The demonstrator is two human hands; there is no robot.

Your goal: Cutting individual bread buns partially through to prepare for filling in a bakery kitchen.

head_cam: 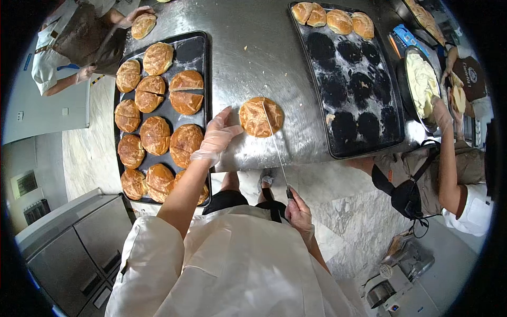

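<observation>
A round golden-brown bun (255,119) lies on the steel worktop before me. My right hand (299,214), in a clear plastic glove, grips the black handle of a long thin-bladed knife (277,152). The blade reaches up over the right part of the bun; whether it cuts into the crust I cannot tell. My left hand (218,136), gloved too, hovers just left of the bun with fingers apart, holding nothing. Close beside it is a dark baking tray (186,53) of buns, several of them cut across. My left forearm covers part of the tray's near corner.
A second dark tray (340,115), dusted with flour, carries a few buns along its far edge. At right, a person reaches into a bowl of pale cream (424,85); another pair of hands there holds a split bun (458,99). At upper left, a co-worker touches a bun (143,26).
</observation>
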